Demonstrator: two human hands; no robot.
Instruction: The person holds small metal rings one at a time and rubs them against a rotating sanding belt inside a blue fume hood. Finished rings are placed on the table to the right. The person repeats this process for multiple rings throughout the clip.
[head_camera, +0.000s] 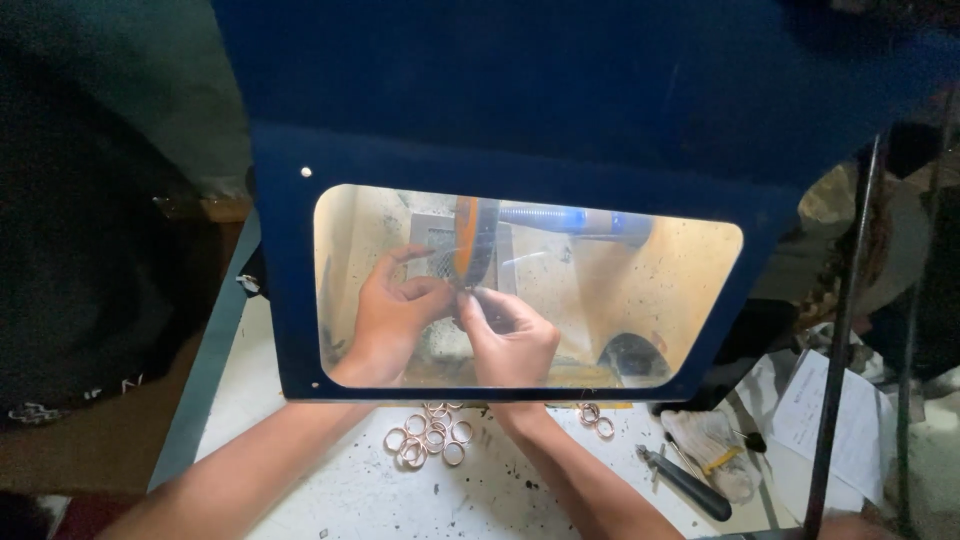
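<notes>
Centre of frame, behind the clear window (640, 290) of a dark blue hood (520, 110): both hands inside the lit chamber, meeting at an orange-rimmed wheel (474, 240) on a grey horizontal shaft (575, 220). Left hand (392, 312) at left of the wheel, fingers curled in toward its lower edge, thumb and fingertips drawn together — on what, too small to tell. Right hand (510, 335) just below and right, fingers bent tight and pressed together at the same spot; likely pinching a small piece, but piece itself hidden by fingers and glare. Fingertips of both hands touching or nearly so, directly under the wheel rim. Grip point sits at the wheel's bottom edge, centre of the window.

Lower centre, outside the hood, on the speckled white bench (340, 490): cluster of copper-coloured rings (430, 435) lying flat, overlapping, between the two forearms. Smaller pair of rings (595, 418) just right of the right wrist — apart from the main cluster.

Lower right: black-handled tool (690, 485) lying diagonal, next to a crumpled dirty cloth (712, 440) with a yellow stick across it. Right edge: white printed sheet (815, 410), rectangular, tilted, partly behind a thin dark vertical rod (845, 310). No packages visible; text on the sheet too small to resolve. Pale rivet at hood's upper left corner.
</notes>
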